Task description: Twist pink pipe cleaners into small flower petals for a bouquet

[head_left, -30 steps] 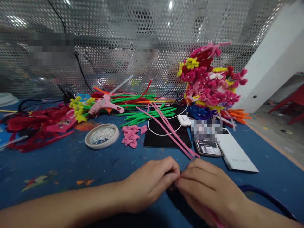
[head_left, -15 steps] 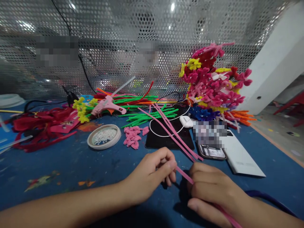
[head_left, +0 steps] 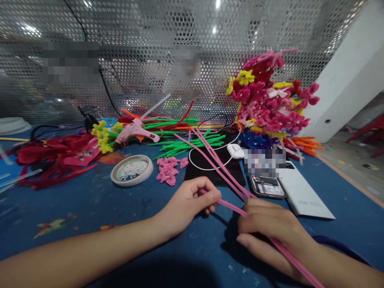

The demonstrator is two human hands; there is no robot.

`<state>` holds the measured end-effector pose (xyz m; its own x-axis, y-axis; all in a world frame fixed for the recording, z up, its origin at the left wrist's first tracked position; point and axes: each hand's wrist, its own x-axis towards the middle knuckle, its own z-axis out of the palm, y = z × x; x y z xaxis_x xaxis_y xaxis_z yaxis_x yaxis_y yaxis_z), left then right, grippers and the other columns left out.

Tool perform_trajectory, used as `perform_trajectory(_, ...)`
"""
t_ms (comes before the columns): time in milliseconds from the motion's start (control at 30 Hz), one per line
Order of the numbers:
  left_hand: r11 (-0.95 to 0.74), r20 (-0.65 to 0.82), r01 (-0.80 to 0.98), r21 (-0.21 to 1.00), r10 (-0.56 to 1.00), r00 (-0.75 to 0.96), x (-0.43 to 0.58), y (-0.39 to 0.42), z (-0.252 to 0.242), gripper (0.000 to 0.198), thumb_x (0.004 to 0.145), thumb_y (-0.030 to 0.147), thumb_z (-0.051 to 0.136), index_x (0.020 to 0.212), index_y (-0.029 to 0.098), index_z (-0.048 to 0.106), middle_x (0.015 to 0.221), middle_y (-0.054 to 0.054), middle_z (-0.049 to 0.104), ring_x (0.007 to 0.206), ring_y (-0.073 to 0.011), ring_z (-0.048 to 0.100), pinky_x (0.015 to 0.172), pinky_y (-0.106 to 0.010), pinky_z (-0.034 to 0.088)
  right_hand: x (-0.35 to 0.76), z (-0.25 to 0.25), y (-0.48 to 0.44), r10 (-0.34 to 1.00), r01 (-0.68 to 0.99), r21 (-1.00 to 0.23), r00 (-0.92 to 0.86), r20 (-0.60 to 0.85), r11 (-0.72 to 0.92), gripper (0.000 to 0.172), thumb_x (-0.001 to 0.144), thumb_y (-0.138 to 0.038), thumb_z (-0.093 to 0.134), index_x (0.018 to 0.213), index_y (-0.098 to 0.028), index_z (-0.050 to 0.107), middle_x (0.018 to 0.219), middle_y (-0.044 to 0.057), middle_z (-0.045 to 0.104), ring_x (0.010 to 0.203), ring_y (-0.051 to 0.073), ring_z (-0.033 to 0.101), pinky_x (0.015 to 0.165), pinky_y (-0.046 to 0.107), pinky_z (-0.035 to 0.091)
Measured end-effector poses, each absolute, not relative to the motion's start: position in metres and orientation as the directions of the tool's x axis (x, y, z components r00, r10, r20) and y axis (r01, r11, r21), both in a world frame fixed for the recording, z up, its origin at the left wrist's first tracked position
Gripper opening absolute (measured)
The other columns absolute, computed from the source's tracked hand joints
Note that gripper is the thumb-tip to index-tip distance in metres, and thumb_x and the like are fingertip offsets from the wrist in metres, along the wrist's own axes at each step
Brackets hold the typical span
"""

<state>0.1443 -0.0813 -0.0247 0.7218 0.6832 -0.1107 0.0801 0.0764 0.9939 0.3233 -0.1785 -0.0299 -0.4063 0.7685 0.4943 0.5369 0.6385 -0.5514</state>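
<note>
A pink pipe cleaner [head_left: 231,207] stretches between my two hands above the blue table. My left hand [head_left: 199,198] pinches one end of it between thumb and fingers. Curled over its middle is my right hand [head_left: 270,228], and the rest of the stem runs out under that palm toward the lower right. Several more pink pipe cleaners [head_left: 216,162] lie just beyond the hands, across a black tablet [head_left: 198,176]. A small heap of bent pink pipe-cleaner pieces [head_left: 168,170] rests to the left of the tablet.
A round dish of white beads [head_left: 132,170] stands at left centre. Behind it lie a pink glue gun [head_left: 136,134], green pipe cleaners [head_left: 192,144] and red ribbon [head_left: 54,158]. At right are a phone [head_left: 268,187], a white box [head_left: 310,196], an earphone case [head_left: 235,151] and a fuzzy flower bunch [head_left: 270,100].
Both hands have risen slightly in view. The right hand has shifted a little along the pink pipe cleaner, and more of its tail shows at the lower right.
</note>
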Motion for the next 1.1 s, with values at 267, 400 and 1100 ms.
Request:
perform_trajectory(267,-0.158,-0.097,0.214,0.964,0.541,0.835,0.1413,-0.0884,-0.0179,0.014,0.074,0.029,0.066,0.074,0.014,0.065,0.071,0.000,0.061,0.065,-0.0101,0.053,0.059,-0.020,0.039,0.3226,-0.0274,-0.1790,0.716,0.495,-0.519,-0.440,0.542,0.697,0.007,0.085,-0.015,0.052,0.082,-0.015,0.059,0.069,0.003,0.062,0.065,0.013,0.055,0.062,0.026,0.045)
perform_trajectory(400,0.023,-0.117,0.133,0.991,0.635,0.764,0.1442,-0.0841,-0.0210,0.013,0.072,0.026,0.068,0.074,0.014,0.062,0.064,0.003,0.058,0.058,-0.0076,0.051,0.057,-0.019,0.040,0.3216,-0.0256,-0.1793,0.757,0.525,-0.561,-0.304,0.579,0.640,0.011,0.083,-0.010,0.051,0.083,-0.017,0.059,0.069,0.002,0.062,0.065,0.013,0.057,0.062,0.026,0.047)
perform_trajectory(1100,0.170,-0.174,0.086,0.982,0.617,0.768,0.1452,-0.0854,-0.0257,0.011,0.078,0.016,0.060,0.084,0.011,0.067,0.071,-0.001,0.066,0.060,-0.0070,0.060,0.061,-0.019,0.048,0.3260,-0.0239,-0.1788,0.920,0.683,-0.706,0.129,0.370,0.188,0.006,0.080,-0.025,0.058,0.077,-0.027,0.063,0.072,-0.005,0.067,0.064,0.010,0.062,0.057,0.018,0.048)
